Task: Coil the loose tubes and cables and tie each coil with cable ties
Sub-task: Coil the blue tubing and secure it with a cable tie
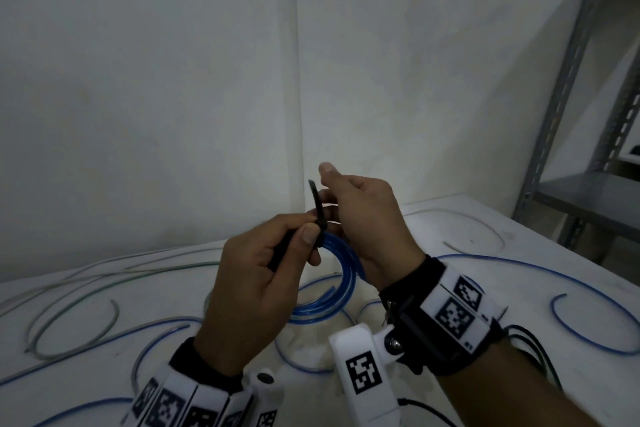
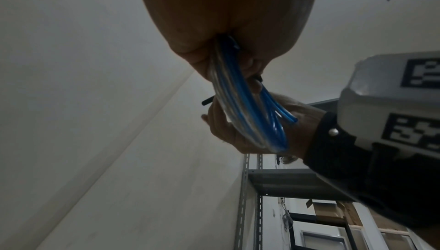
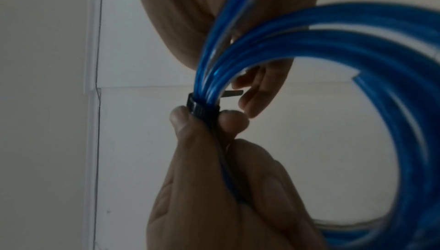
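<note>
Both hands are working above the white table [image 1: 450,218], holding a coil of blue tube [image 1: 341,282] up in the air between them. The left hand [image 1: 256,284] is sitting at the near side of the coil, its thumb and forefinger pinching a black cable tie [image 1: 318,210] that is wrapping around the gathered loops. In the right wrist view the tie [image 3: 202,108] is banding the bundle [image 3: 309,47] tightly just above the left hand [image 3: 214,188], whose other fingers are curling round the tie's strap and the tube below it. One loose end of the tie is sticking up past the top of the coil.

The right hand [image 1: 367,222] is sitting at the far side of the coil, fingers curling around the loops, thumb raised. In the left wrist view the coil [image 2: 250,107] is running out of the left palm [image 2: 226,19] and across the right hand [image 2: 262,128], which is cupping it from behind; a cut end of tube is poking out beside the right wrist strap.

Below the coil, loose blue tubes [image 1: 519,267] and pale cables [image 1: 86,284] are lying in curves across the table. To the right of the coil, beyond the table's edge, a grey metal shelf rack [image 1: 588,80] is standing against the wall [image 1: 156,80].
</note>
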Available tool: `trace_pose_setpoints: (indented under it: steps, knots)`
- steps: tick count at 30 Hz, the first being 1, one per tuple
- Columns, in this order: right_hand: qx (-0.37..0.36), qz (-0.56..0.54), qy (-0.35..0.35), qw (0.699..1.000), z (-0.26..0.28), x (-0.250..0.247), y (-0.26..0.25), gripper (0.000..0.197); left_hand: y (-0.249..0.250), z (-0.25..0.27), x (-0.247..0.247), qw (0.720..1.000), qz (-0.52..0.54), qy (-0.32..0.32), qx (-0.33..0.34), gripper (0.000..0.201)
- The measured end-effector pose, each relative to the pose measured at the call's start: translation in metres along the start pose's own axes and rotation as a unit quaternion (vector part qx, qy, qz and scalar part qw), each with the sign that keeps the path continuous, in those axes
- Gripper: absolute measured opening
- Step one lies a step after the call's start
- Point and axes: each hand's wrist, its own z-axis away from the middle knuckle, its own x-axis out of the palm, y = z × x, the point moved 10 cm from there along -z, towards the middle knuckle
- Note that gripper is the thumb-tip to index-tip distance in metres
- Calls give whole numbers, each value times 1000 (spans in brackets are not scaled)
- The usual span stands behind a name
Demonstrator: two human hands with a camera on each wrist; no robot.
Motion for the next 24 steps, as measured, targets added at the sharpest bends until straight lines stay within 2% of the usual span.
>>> trace_pose_setpoints:
  steps: [3, 7, 11, 14, 17, 19, 21, 24]
  knots:
    - [-12, -13, 12, 1000, 0, -4, -2, 22, 0, 0, 2, 1000, -4, -8, 1, 20]
    - [4, -18, -15, 1000, 1, -1, -2, 32, -1, 0, 3, 1000, 0, -16, 0, 24]
    - [-27, -19, -38, 999, 0, -2, -10, 21, -4, -1, -1, 1000, 2, -18, -8, 22]
    - [-64, 25, -55, 996, -2, -1, -13, 16, -6, -2, -3, 999, 26, -21, -24, 22]
    - [-188, 164, -112, 962, 2, 11, -26, 17, -9, -3, -6, 995, 81, -22, -56, 22]
    - [-240, 203, -157, 936, 12, 21, -31, 22, -10, -7, -10, 991, 116, -12, -72, 23]
    - [-255, 193, -192, 928, 17, 27, -34, 28, -11, -11, -16, 984, 151, 14, -91, 26]
    - [-228, 150, -228, 935, 19, 32, -33, 41, -12, -23, -21, 975, 192, 48, -98, 31]
